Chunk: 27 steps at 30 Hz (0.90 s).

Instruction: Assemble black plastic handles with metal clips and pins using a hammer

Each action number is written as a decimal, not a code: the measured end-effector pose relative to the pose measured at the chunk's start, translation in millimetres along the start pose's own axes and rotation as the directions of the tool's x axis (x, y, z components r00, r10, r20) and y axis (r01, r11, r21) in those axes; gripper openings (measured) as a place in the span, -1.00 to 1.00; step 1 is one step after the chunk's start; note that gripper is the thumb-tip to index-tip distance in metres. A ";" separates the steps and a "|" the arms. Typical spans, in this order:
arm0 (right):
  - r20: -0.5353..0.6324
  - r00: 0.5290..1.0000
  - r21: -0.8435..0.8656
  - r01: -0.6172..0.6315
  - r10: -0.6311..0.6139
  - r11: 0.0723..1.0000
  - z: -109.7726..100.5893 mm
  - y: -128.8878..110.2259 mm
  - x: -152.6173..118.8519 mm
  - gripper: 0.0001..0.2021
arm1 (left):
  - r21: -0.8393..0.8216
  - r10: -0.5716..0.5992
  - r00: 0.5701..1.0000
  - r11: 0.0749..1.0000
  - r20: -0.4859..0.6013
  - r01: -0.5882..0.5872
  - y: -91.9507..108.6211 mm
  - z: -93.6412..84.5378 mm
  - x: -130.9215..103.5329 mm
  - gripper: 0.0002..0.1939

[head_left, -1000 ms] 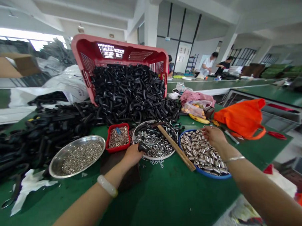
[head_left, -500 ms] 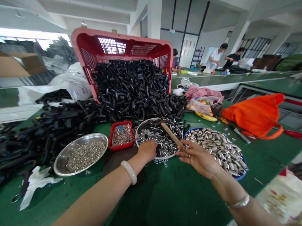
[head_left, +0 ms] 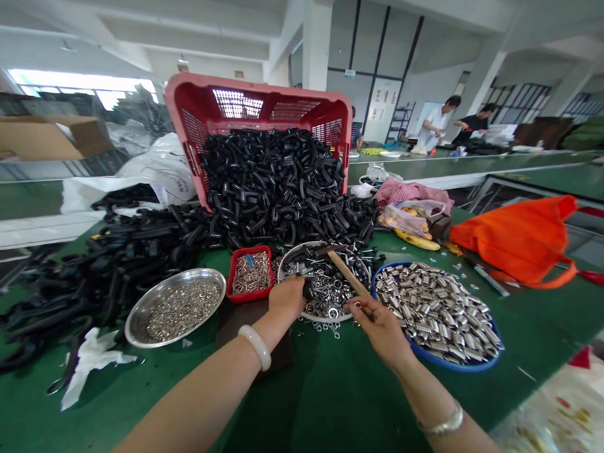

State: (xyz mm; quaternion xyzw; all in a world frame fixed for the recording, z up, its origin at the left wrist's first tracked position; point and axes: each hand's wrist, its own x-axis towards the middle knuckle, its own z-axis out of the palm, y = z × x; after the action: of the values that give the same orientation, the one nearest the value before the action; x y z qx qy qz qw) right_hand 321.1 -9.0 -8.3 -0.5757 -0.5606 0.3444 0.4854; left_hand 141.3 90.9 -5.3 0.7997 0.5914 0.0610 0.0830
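Observation:
My left hand (head_left: 287, 298), with a pale bangle on the wrist, is closed at the left rim of a round tray (head_left: 323, 318) of rings, bolts and black parts. Something dark shows at its fingertips, too hidden to name. At the tray's right edge, my right hand (head_left: 375, 321) has its thumb and fingers pinched together near small metal rings; what they hold is too small to make out. A hammer (head_left: 348, 273) lies across the tray, its wooden handle end beside the right hand. Right of that hand sits a blue tray (head_left: 439, 361) of ribbed metal pieces.
A red crate (head_left: 258, 91) spills black parts (head_left: 284, 185) over the table. A red box (head_left: 250, 295) and a metal bowl (head_left: 175, 311) hold small pieces. An orange bag (head_left: 516, 239) and bananas (head_left: 416, 240) lie right. People (head_left: 436, 122) work behind.
My right hand has drawn its spread fingers together and moved slightly down at the tray's edge. My left hand remains at the left rim. The camera view has shifted a little.

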 end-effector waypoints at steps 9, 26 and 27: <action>0.032 0.997 0.117 -0.073 0.070 0.990 -2.1 8.0 -9.1 -0.72 | -0.090 0.222 0.966 0.973 0.131 -0.211 28.2 12.9 1.2 -0.78; -0.136 0.988 0.277 -0.035 0.075 0.960 17.4 3.8 11.4 -0.66 | -0.529 0.003 0.991 0.846 0.131 0.067 -13.7 4.8 3.1 -0.77; -0.149 0.987 0.276 -0.019 0.062 0.961 21.0 3.3 14.7 -0.66 | -0.526 0.006 0.991 0.848 0.135 0.067 -13.3 4.2 1.7 -0.78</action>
State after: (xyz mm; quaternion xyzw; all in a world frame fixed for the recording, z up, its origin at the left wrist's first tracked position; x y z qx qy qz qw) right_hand 304.4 9.3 -15.4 -0.5396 -0.4559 0.3825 0.5956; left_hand 130.2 96.0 -12.2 0.7386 0.5576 0.1677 0.3398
